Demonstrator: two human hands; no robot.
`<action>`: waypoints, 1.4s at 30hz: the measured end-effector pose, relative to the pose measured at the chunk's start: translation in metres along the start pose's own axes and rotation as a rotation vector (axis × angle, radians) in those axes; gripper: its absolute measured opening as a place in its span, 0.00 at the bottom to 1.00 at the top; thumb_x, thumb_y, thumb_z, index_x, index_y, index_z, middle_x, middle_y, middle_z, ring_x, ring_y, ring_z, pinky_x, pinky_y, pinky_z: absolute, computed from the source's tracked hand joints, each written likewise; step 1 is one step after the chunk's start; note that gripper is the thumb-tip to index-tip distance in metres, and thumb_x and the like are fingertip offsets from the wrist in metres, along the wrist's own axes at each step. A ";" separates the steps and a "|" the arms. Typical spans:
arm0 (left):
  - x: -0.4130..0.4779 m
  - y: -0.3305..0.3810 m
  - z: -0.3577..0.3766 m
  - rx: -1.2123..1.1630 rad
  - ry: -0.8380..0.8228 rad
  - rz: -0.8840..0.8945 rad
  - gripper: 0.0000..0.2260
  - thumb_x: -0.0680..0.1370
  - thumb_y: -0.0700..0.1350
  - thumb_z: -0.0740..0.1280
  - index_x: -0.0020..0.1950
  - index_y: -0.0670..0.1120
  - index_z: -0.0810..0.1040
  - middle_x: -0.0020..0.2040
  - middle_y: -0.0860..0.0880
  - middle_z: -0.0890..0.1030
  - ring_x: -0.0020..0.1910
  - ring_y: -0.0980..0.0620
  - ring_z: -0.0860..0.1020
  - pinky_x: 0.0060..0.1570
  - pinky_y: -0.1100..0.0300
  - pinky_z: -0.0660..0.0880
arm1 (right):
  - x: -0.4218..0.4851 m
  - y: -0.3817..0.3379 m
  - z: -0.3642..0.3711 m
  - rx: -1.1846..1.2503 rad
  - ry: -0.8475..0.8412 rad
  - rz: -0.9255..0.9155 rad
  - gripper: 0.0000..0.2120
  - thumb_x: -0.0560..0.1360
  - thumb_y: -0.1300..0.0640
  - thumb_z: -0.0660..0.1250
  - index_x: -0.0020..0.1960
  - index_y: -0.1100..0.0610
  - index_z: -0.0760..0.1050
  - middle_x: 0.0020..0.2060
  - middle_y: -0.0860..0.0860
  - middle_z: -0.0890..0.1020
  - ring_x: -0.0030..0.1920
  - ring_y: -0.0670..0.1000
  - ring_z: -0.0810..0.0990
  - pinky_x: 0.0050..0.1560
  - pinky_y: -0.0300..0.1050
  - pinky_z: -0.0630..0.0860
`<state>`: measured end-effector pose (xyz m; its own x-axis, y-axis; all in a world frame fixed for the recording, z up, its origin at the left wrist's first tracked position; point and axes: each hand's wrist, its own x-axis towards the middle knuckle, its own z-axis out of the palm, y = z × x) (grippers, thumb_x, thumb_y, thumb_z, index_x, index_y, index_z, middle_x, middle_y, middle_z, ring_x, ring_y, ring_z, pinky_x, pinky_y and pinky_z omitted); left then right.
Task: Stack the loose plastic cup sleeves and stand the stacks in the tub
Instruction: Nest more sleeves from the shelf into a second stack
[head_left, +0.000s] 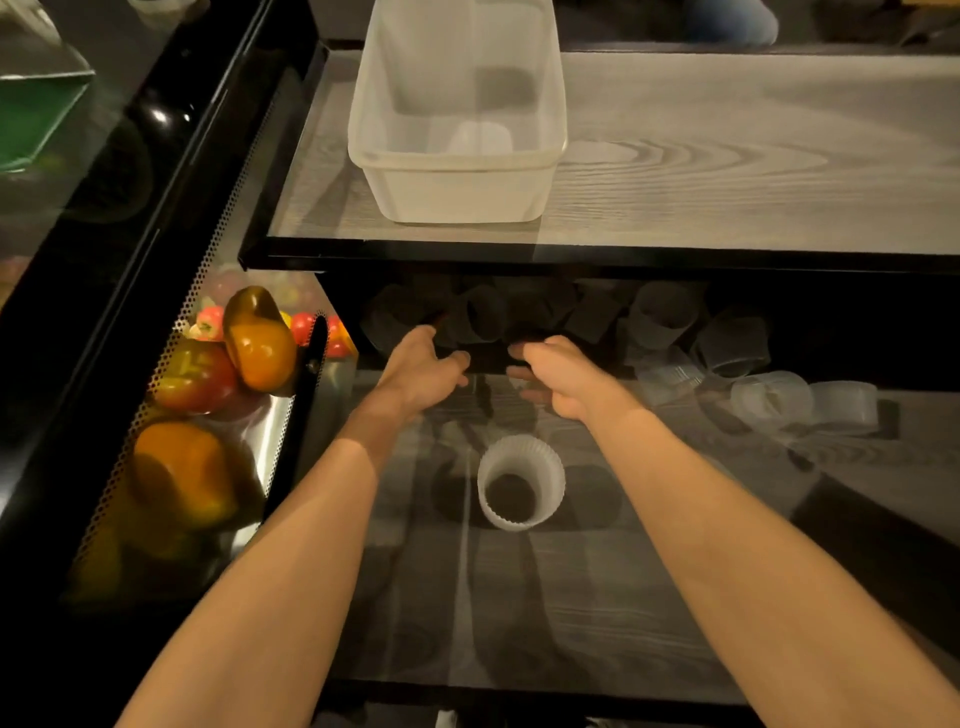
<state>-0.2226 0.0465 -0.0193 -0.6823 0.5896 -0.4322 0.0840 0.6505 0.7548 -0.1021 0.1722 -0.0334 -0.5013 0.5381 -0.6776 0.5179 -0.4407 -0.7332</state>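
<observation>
A translucent plastic tub (457, 156) stands on the upper glass shelf; I see no sleeves standing in it. On the lower shelf one ribbed white cup sleeve (521, 488) stands upright between my forearms. Several loose clear sleeves (660, 317) lie in a dark row under the upper shelf's front edge, and more (774, 400) lie tipped over at the right. My left hand (423, 366) and my right hand (558, 371) reach side by side toward the dark row, fingers spread, holding nothing.
The black edge of the upper shelf (571, 257) overhangs the sleeves in the shadow. Behind the perforated black side panel at the left lie orange and red peppers (257, 343) and small tomatoes. A green box (31, 114) sits at the far left.
</observation>
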 end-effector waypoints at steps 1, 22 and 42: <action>0.006 0.000 0.001 0.020 -0.011 -0.002 0.07 0.78 0.48 0.69 0.54 0.49 0.77 0.38 0.52 0.87 0.45 0.54 0.85 0.58 0.49 0.80 | 0.004 -0.003 0.004 0.016 -0.005 0.012 0.08 0.81 0.58 0.63 0.60 0.54 0.74 0.62 0.50 0.78 0.62 0.48 0.78 0.66 0.55 0.76; -0.052 0.021 0.007 -0.371 0.143 0.256 0.07 0.80 0.48 0.70 0.57 0.50 0.83 0.48 0.54 0.84 0.46 0.60 0.81 0.49 0.59 0.79 | -0.058 -0.010 -0.005 0.162 0.123 -0.233 0.11 0.77 0.49 0.71 0.54 0.55 0.76 0.50 0.54 0.82 0.46 0.51 0.82 0.45 0.45 0.81; -0.130 -0.009 -0.006 -0.323 -0.272 0.318 0.11 0.80 0.40 0.69 0.61 0.46 0.84 0.58 0.51 0.85 0.60 0.56 0.82 0.64 0.54 0.77 | -0.147 0.034 -0.066 -0.422 -0.454 -0.320 0.14 0.73 0.51 0.76 0.43 0.59 0.75 0.38 0.57 0.78 0.41 0.54 0.76 0.47 0.50 0.74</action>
<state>-0.1392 -0.0388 0.0332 -0.4426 0.8648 -0.2374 -0.0009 0.2643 0.9645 0.0350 0.1258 0.0457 -0.8666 0.2010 -0.4568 0.4756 0.0556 -0.8779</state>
